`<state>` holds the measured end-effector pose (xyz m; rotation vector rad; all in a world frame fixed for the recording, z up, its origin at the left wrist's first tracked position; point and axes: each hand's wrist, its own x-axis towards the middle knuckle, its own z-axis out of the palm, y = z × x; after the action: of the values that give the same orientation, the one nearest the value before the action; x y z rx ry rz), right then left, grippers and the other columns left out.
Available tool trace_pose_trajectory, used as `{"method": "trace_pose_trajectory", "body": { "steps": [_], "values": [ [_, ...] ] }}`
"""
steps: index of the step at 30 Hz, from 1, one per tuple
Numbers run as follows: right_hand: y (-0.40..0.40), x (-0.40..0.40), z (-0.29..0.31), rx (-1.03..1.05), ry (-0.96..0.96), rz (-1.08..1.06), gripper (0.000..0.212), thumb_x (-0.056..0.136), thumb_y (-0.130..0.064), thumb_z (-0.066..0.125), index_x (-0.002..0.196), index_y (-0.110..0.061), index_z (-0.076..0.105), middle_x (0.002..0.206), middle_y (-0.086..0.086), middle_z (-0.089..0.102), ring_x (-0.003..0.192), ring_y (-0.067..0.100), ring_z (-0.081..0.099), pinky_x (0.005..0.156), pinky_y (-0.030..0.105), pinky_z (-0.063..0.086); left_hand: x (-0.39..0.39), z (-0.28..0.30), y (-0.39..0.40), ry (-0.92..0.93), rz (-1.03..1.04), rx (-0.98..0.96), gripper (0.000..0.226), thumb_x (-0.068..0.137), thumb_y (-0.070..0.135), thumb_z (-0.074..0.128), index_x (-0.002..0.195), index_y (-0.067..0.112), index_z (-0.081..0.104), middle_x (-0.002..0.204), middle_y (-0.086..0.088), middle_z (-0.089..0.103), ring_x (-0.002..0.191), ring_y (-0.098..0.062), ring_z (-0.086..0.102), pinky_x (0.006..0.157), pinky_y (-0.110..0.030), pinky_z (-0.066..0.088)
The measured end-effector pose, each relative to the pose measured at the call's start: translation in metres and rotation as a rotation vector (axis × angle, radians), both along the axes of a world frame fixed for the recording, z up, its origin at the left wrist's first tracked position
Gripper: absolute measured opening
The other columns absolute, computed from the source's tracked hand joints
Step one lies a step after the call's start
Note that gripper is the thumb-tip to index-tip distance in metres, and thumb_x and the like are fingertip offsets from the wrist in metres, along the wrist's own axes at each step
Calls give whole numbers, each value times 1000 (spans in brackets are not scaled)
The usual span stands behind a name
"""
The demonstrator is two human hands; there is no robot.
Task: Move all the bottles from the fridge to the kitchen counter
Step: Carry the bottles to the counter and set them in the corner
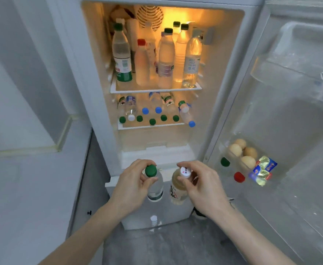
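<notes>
The fridge stands open in front of me. My left hand pinches a clear green-capped bottle by its neck. My right hand pinches a yellowish white-capped bottle the same way. Both bottles hang upright side by side, low before the fridge. Several tall bottles stand on the top shelf. On the lower shelf lie several smaller bottles, caps toward me. Two more caps, green and red, show in the door's lower rack.
The open door fills the right side, holding eggs and foil packets. A white kitchen counter lies to the left, with a cabinet front below it. A white-capped bottle stands on the grey floor by the fridge's base.
</notes>
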<state>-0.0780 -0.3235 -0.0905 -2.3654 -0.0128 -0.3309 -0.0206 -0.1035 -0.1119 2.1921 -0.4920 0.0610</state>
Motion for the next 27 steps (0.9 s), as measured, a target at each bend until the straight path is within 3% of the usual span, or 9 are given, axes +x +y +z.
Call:
{"method": "trace_pose_trajectory", "body": {
  "steps": [2, 7, 10, 13, 19, 22, 27],
  "values": [
    [13, 19, -1, 12, 26, 80, 35, 87, -12, 73, 114, -34, 72, 107, -24, 67, 84, 1, 60, 81, 22, 49, -7, -4, 18, 18, 106, 6, 28, 90, 15, 76, 112, 27, 65, 104, 19, 60, 73, -7, 64, 69, -12, 46],
    [58, 66, -7, 70, 130, 319, 30, 83, -15, 70, 105, -36, 73, 90, -21, 67, 79, 3, 59, 74, 23, 42, -49, -14, 67, 7, 479, -13, 32, 88, 14, 77, 113, 30, 65, 102, 17, 60, 75, -10, 62, 70, -23, 50],
    [84, 76, -10, 58, 147, 483, 26, 84, -22, 69, 106, -35, 72, 98, -18, 69, 87, 9, 63, 77, 26, 45, -84, -14, 84, -3, 671, -24, 32, 87, 12, 78, 112, 28, 66, 102, 15, 62, 72, -12, 61, 71, -31, 53],
    [114, 68, -8, 50, 161, 660, 23, 86, -22, 69, 106, -32, 73, 103, -17, 70, 91, 10, 64, 80, 28, 47, -132, -11, 92, 4, 870, -41, 32, 87, 10, 78, 109, 29, 66, 103, 15, 62, 71, -14, 63, 72, -30, 54],
    [177, 13, -1, 30, 198, 972, 25, 83, -17, 77, 100, -36, 74, 71, -21, 58, 75, -3, 59, 69, 21, 41, -256, 3, 97, 20, 1232, -53, 29, 88, 12, 77, 111, 27, 68, 101, 14, 63, 71, -11, 63, 70, -17, 48],
    [216, -33, 1, 16, 193, 1173, 27, 83, -15, 75, 98, -38, 74, 75, -21, 64, 76, -1, 63, 71, 23, 45, -326, 9, 95, 21, 1412, -46, 30, 87, 13, 78, 110, 30, 68, 95, 14, 63, 72, -9, 61, 70, -17, 48],
    [273, -135, 8, 9, 195, 1491, 28, 85, -13, 76, 96, -39, 74, 83, -24, 68, 77, -4, 61, 67, 13, 42, -448, 9, 81, 1, 1688, -79, 35, 86, 11, 78, 109, 34, 67, 95, 14, 63, 71, -9, 59, 70, -18, 48]
  ]
}}
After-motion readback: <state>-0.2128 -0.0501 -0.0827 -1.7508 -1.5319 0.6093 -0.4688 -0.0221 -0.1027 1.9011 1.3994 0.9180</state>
